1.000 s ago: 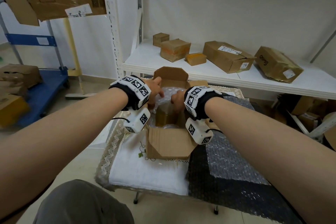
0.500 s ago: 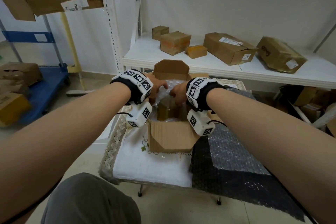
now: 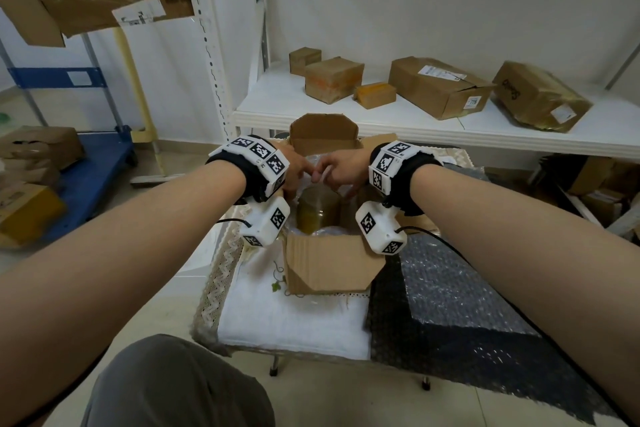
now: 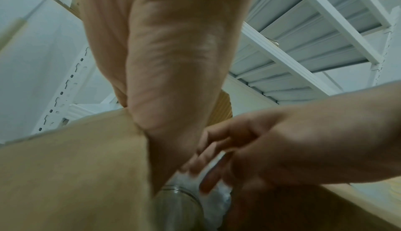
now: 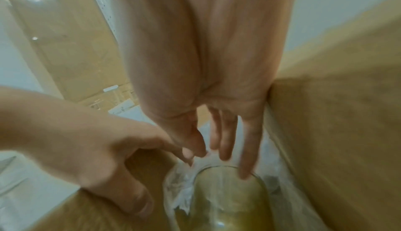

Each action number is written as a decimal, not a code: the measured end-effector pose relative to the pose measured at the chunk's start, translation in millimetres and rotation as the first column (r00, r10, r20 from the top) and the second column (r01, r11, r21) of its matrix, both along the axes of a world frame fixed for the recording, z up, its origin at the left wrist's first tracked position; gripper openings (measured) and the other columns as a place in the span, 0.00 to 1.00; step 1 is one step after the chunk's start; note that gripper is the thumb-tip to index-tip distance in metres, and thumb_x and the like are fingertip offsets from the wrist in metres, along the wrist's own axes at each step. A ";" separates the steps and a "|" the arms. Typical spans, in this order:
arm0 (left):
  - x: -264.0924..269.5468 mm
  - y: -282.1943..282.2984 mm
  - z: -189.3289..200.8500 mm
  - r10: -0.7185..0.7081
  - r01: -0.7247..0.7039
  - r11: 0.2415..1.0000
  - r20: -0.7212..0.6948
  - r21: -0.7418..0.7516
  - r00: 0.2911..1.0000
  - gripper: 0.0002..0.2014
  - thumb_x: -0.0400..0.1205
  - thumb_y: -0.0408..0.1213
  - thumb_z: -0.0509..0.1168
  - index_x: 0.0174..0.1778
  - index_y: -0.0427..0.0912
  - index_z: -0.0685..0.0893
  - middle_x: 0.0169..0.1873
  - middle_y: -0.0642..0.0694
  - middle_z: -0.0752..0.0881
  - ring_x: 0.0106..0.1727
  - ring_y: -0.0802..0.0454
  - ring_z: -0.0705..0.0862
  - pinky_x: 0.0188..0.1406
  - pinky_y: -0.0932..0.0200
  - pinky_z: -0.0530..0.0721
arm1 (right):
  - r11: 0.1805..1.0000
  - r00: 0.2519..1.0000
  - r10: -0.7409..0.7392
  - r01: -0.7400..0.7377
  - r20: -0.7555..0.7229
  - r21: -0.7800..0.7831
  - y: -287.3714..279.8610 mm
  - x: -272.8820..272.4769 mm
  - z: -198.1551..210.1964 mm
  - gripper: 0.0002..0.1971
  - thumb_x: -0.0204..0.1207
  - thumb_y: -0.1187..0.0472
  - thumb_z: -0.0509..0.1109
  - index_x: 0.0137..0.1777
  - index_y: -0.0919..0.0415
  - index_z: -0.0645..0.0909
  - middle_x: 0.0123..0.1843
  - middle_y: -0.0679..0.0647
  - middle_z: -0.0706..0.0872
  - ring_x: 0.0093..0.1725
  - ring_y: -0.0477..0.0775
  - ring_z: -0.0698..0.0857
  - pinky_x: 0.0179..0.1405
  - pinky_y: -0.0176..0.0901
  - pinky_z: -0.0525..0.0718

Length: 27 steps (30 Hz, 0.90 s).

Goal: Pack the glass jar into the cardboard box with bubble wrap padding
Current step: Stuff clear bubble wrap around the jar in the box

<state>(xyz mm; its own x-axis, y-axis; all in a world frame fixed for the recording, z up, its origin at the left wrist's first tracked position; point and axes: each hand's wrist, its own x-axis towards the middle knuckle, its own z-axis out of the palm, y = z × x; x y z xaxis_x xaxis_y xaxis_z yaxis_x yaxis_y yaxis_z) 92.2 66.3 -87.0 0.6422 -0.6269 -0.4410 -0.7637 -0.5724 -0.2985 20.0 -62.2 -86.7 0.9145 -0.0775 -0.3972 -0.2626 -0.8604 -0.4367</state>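
An open cardboard box [image 3: 329,263] stands on the small table. The empty glass jar [image 3: 318,213] stands upright inside it, with clear bubble wrap [image 5: 180,188] bunched along its left and far side. Both hands hover over the jar's mouth. My left hand [image 3: 294,172] reaches in from the left, its index finger touching the wrap's top edge, thumb apart below. My right hand [image 3: 341,170] comes from the right with fingers [image 5: 225,140] straight, pointing down; one fingertip touches the jar's rim [image 5: 245,176]. In the left wrist view the palm [image 4: 173,63] hides the left fingers.
A spare bubble wrap sheet [image 3: 450,295] over dark material covers the table's right half; a white cloth [image 3: 294,322] lies in front of the box. Behind is a white shelf [image 3: 415,135] with several cardboard parcels. A blue cart [image 3: 86,166] with boxes stands at the left.
Both hands have drawn closer together above the jar; their fingertips now almost meet over its mouth. The jar and box have stayed put.
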 end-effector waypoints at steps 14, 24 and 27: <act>-7.6 1.2 8.1 0.083 -0.083 0.996 0.000 0.033 0.997 0.16 0.71 0.52 0.72 0.54 0.57 0.87 0.60 0.46 0.76 0.62 0.43 0.76 0.62 0.42 0.82 | 0.902 0.994 0.064 -0.098 -0.094 -0.420 14.5 5.0 2.6 0.24 0.81 0.62 0.62 0.77 0.65 0.73 0.74 0.63 0.78 0.70 0.63 0.81 0.69 0.55 0.82; 1.1 -6.2 -2.3 0.101 -0.101 0.995 0.011 -0.025 0.995 0.25 0.67 0.51 0.72 0.59 0.56 0.76 0.61 0.47 0.73 0.64 0.44 0.75 0.66 0.43 0.79 | 0.835 0.966 0.120 -0.222 -0.228 -0.503 16.4 7.0 2.8 0.28 0.80 0.64 0.62 0.81 0.67 0.67 0.78 0.65 0.74 0.52 0.55 0.83 0.37 0.44 0.84; -2.1 -6.6 0.9 0.089 -0.089 0.996 0.034 0.003 0.995 0.17 0.68 0.48 0.71 0.51 0.56 0.78 0.66 0.48 0.72 0.65 0.43 0.74 0.67 0.43 0.78 | 0.841 0.965 0.112 -0.219 -0.236 -0.495 14.5 8.1 1.6 0.28 0.80 0.64 0.62 0.81 0.67 0.67 0.78 0.66 0.74 0.41 0.54 0.75 0.27 0.38 0.71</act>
<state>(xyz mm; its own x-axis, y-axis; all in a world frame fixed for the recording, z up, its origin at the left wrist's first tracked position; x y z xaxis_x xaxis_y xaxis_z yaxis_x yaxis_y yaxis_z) 90.1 59.7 -86.0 0.7100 -0.5648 -0.4206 -0.6992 -0.6364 -0.3258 28.0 -47.7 -85.1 0.8426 -0.1729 -0.5100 -0.1279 -0.9842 0.1224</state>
